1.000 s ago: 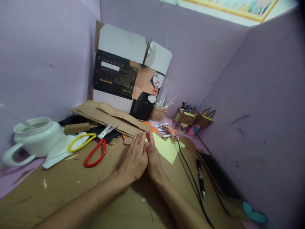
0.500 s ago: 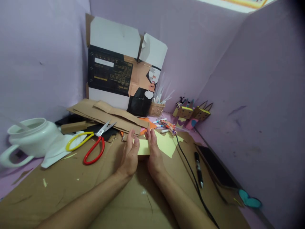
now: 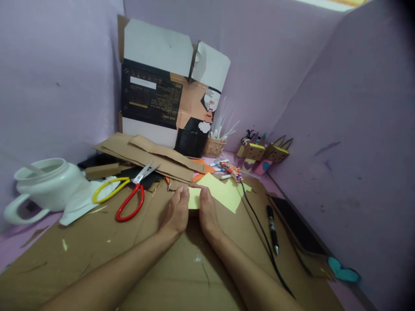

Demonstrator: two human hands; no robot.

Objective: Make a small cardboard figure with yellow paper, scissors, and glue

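Note:
A small cardboard box with a pale yellow top [image 3: 194,199] sits between my two hands, low over the cardboard sheet. My left hand [image 3: 177,209] grips its left side, thumb along the upper edge. On the opposite side my right hand [image 3: 207,210] holds it the same way, fingers wrapped round the far end. Most of the box's sides are hidden by my palms. Just behind lies pale yellow paper [image 3: 223,193]. Left of my hands, scissors [image 3: 132,194] with one yellow and one red handle lie with blades apart.
A white pot [image 3: 48,185] stands at the left. Cardboard strips [image 3: 145,157] and a flattened printed box [image 3: 152,95] are at the back. On the right are a glue gun [image 3: 231,169] with its black cable, a pen [image 3: 272,229], a phone-like dark slab [image 3: 298,224] and cardboard figures [image 3: 256,151].
My fingers, stretched out and raised beside the box before, have curled round its far end. Both thumbs now rest by its upper edges.

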